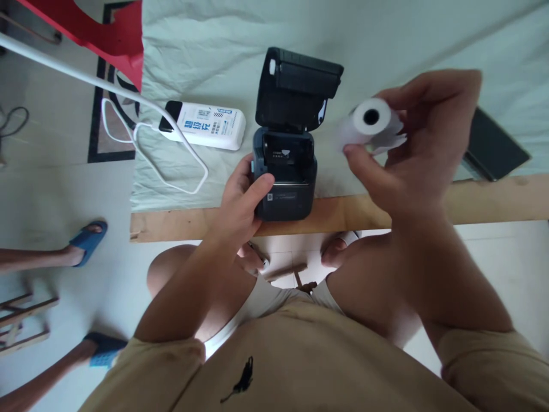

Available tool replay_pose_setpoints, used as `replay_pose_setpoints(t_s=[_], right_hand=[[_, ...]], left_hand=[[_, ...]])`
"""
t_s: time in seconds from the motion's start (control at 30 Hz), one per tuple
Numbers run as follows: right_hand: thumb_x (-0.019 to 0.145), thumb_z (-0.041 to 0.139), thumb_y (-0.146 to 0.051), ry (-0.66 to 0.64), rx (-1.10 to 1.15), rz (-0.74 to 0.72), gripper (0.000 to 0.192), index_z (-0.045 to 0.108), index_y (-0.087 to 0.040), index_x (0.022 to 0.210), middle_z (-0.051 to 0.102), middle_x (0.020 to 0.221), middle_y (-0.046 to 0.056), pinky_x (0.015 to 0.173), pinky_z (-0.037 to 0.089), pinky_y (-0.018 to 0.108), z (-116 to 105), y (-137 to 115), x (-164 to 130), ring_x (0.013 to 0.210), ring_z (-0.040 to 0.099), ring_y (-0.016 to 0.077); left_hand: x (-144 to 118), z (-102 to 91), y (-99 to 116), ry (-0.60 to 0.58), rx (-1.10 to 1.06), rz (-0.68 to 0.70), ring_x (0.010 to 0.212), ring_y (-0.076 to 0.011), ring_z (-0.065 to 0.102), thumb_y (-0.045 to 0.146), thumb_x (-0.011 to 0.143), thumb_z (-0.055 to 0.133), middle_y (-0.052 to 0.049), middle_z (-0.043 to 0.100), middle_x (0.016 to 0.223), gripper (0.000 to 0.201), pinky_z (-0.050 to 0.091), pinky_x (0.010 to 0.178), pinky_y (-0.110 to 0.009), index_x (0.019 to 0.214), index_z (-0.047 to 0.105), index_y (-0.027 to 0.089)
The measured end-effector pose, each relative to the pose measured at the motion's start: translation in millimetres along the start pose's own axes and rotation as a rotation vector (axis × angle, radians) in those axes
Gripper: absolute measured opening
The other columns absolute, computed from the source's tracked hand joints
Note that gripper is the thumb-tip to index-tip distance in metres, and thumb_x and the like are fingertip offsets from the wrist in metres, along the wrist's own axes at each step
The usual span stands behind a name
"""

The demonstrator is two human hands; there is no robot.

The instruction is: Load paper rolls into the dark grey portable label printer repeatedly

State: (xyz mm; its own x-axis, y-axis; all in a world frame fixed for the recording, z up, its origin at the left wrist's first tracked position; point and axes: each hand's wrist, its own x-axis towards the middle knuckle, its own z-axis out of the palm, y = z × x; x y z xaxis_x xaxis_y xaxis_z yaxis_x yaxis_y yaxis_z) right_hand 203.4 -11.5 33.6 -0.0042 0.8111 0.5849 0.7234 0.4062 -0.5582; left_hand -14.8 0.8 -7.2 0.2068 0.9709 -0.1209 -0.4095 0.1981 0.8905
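Observation:
A small black label printer [288,201] sits at the front edge of the table with its lid [295,86] swung up and back. Its paper bay faces me and shows no roll inside. My left hand [246,197] grips the printer's left side, thumb on top of the front. To the right of the printer, my right hand [412,137] holds a white paper roll [358,123] between thumb and fingers. The roll's dark core end faces up toward me, and a loose, crumpled flap of paper hangs off its right side. The roll is apart from the printer.
Left of the printer lies a white power bank [214,126] with a white cable [158,106] looping over the table edge. A dark phone-like slab [497,146] rests behind my right wrist. The pale green cloth [206,34] ends at a wooden edge [493,200]. Another person's slippered feet [90,243] are at left.

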Motion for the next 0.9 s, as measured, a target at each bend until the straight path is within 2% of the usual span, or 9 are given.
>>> replay_pose_setpoints(t_s=[0.1,0.2,0.3,0.37,0.43,0.53,0.67,0.77,0.9], right_hand=[[0.096,0.058,-0.032,-0.180,-0.019,-0.086,0.027,0.055,-0.030,0.122,0.072,0.124,0.006,0.099,0.059,0.044,9,-19,4,0.115,0.072,0.0254],[0.089,0.060,-0.019,-0.282,-0.054,-0.098,0.036,0.058,-0.030,0.124,0.076,0.126,0.004,0.099,0.058,0.045,25,-23,9,0.119,0.072,0.0260],[0.083,0.062,-0.013,-0.231,-0.048,-0.186,0.029,0.064,-0.027,0.108,0.080,0.119,0.001,0.089,0.059,0.045,35,-17,12,0.107,0.077,0.0258],[0.087,0.062,-0.013,-0.175,-0.025,-0.259,0.015,0.065,-0.027,0.093,0.081,0.115,-0.002,0.090,0.059,0.045,36,-14,11,0.105,0.078,0.0235],[0.093,0.061,-0.016,-0.119,0.010,-0.305,0.014,0.067,-0.027,0.088,0.081,0.112,-0.003,0.092,0.058,0.041,34,-14,8,0.105,0.076,0.0204],[0.096,0.059,-0.019,-0.070,-0.001,-0.349,0.017,0.070,-0.031,0.091,0.078,0.099,-0.002,0.084,0.056,0.039,28,-15,2,0.093,0.072,0.0187],[0.098,0.065,-0.035,-0.180,-0.001,-0.421,0.008,0.070,-0.029,0.098,0.076,0.093,-0.001,0.081,0.052,0.041,29,-13,-8,0.091,0.070,0.0202],[0.099,0.062,-0.055,-0.192,0.088,-0.459,0.029,0.069,-0.027,0.104,0.076,0.095,0.001,0.082,0.050,0.043,33,-9,-12,0.096,0.070,0.0219],[0.101,0.058,-0.045,-0.106,0.201,-0.433,0.018,0.066,-0.030,0.105,0.073,0.090,0.000,0.083,0.051,0.043,32,-5,-13,0.094,0.070,0.0219]], left_hand=[[2,-1.9,-1,-0.011,0.003,0.012,0.119,-0.0312,0.076,0.052,0.071,0.092,-0.004,0.081,0.099,0.055,0.067,0.095,-0.038,0.110,0.066,0.023],[2,-4.7,-3,-0.016,0.018,0.031,0.122,-0.0303,0.075,0.051,0.073,0.091,-0.003,0.080,0.097,0.055,0.066,0.096,-0.037,0.112,0.066,0.023],[1,-7.2,-4,-0.038,0.021,0.013,0.115,-0.0298,0.078,0.050,0.075,0.090,-0.004,0.080,0.097,0.053,0.067,0.089,-0.036,0.113,0.065,0.023],[0,-7.6,-3,-0.046,0.020,0.006,0.109,-0.0292,0.079,0.050,0.075,0.090,-0.004,0.080,0.097,0.052,0.067,0.083,-0.035,0.113,0.065,0.023],[0,-6.7,-3,-0.040,0.023,0.007,0.108,-0.0284,0.079,0.051,0.074,0.090,-0.003,0.079,0.097,0.053,0.067,0.082,-0.034,0.113,0.065,0.024],[-2,-3.9,-1,-0.025,0.021,0.028,0.114,-0.0282,0.077,0.055,0.075,0.089,-0.004,0.079,0.098,0.053,0.065,0.086,-0.034,0.110,0.067,0.023],[-3,-3.8,1,-0.061,0.040,0.053,0.118,-0.0292,0.074,0.064,0.076,0.085,-0.006,0.078,0.102,0.059,0.063,0.093,-0.036,0.112,0.068,0.020],[-4,-8.6,-2,-0.063,0.134,0.053,0.112,-0.0273,0.075,0.054,0.070,0.093,-0.005,0.076,0.108,0.067,0.062,0.093,-0.035,0.123,0.065,0.024],[-4,-15.4,-10,-0.021,0.255,0.106,0.114,-0.0273,0.073,0.047,0.071,0.093,-0.005,0.073,0.120,0.074,0.060,0.098,-0.037,0.135,0.060,0.028]])
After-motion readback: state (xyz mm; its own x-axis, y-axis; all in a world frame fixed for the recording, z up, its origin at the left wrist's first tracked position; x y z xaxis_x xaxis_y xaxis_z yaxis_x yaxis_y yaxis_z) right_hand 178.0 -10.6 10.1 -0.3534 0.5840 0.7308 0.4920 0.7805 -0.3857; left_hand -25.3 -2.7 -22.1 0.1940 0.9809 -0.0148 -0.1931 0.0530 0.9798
